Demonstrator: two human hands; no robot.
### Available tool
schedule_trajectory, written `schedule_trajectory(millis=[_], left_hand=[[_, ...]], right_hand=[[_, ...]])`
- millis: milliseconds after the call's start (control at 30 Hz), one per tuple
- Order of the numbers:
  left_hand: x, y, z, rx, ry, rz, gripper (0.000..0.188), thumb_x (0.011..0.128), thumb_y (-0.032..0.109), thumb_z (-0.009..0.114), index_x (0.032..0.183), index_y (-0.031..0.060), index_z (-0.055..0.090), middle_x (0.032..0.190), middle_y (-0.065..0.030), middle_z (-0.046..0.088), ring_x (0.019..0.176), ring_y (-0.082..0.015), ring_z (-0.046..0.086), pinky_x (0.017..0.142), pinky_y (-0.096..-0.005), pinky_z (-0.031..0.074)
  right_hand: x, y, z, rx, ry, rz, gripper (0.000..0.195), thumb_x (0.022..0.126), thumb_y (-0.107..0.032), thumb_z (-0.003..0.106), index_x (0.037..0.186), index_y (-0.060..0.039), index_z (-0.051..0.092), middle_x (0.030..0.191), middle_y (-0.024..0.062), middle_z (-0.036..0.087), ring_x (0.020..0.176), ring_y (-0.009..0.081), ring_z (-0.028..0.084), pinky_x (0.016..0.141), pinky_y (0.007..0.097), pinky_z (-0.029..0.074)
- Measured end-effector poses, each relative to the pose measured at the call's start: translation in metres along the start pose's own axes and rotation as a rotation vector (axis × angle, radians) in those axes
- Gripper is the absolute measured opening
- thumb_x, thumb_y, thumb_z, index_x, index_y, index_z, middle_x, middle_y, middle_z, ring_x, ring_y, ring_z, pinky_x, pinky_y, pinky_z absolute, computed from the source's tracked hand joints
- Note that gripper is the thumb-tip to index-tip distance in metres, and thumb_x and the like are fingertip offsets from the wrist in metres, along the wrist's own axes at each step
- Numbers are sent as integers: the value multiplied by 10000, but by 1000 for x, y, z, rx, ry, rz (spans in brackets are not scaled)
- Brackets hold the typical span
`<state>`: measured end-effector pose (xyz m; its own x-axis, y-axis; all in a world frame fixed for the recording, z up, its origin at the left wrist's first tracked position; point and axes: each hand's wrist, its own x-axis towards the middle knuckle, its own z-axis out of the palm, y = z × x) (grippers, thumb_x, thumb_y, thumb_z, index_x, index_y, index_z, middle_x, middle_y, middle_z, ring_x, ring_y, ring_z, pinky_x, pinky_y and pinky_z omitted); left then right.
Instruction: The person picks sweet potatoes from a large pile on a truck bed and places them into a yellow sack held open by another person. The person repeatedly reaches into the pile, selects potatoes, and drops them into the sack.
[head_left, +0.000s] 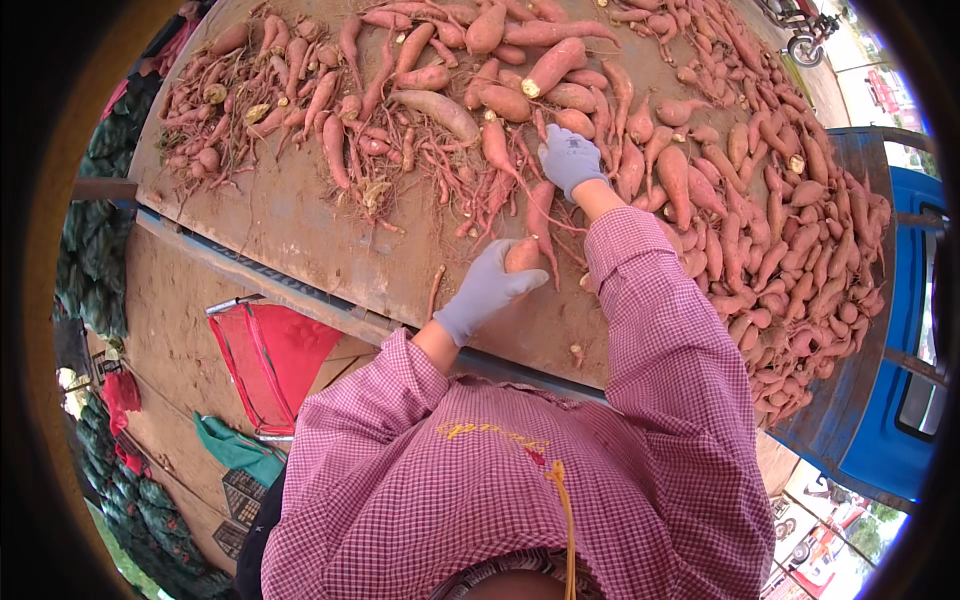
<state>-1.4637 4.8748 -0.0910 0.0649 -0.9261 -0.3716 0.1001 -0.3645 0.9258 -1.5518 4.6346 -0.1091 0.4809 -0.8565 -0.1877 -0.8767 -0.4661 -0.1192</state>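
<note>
My left hand (487, 289), in a pale grey-blue glove, is closed around a sweet potato (523, 255) near the edge of a metal truck bed (300, 247). Farther up and to the right, my right hand (571, 156), gloved alike, reaches in among the roots with its fingers by a slim sweet potato (540, 124); whether it grips anything cannot be told. Between the hands lies a long tapered sweet potato (539, 214). Thin stringy roots (450, 165) spread left of the right hand. Larger sweet potatoes (555, 66), some with cut ends, lie beyond it.
A big heap of sweet potatoes (810, 255) fills the right side, by a blue truck cab (892, 322). Small, rooty ones (217, 112) lie at the upper left. Below the bed's edge are a red mesh sheet on a frame (274, 360), green cloth (236, 450) and filled dark net sacks (94, 262).
</note>
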Motion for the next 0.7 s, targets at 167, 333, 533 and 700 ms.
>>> schedule_trajectory(millis=[167,333,533,700], left_hand=[[35,8,17,410,127,178,721,647,405,810,1168,-60,634,1480,-301,373,1342,-403,432,1088,-442,389],[74,23,42,603,88,-29,810,626,491,779,1282,39,632,1539,-288,273,1381,-414,380,1115,-429,366],[70,34,53,805,84,-114,798,648,512,744,1314,92,616,1498,-260,316,1317,-432,418,1072,-448,408],[70,41,58,881,55,-203,719,666,470,742,1267,90,636,1416,-210,403,1237,-398,480,1005,-439,455]], right_hand=[[-15,81,-21,616,347,56,295,936,-216,522,1193,-80,575,1119,225,660,1027,401,641,886,453,499],[-41,124,-70,236,130,233,405,923,-345,587,1143,-5,594,1122,216,681,1054,397,648,916,458,499],[-104,46,-66,-129,-387,167,691,877,-601,566,1196,3,671,1209,218,666,1159,353,628,983,417,491],[-117,62,-45,52,-227,235,570,917,-485,572,1185,9,668,1191,187,682,1117,341,648,946,391,508]])
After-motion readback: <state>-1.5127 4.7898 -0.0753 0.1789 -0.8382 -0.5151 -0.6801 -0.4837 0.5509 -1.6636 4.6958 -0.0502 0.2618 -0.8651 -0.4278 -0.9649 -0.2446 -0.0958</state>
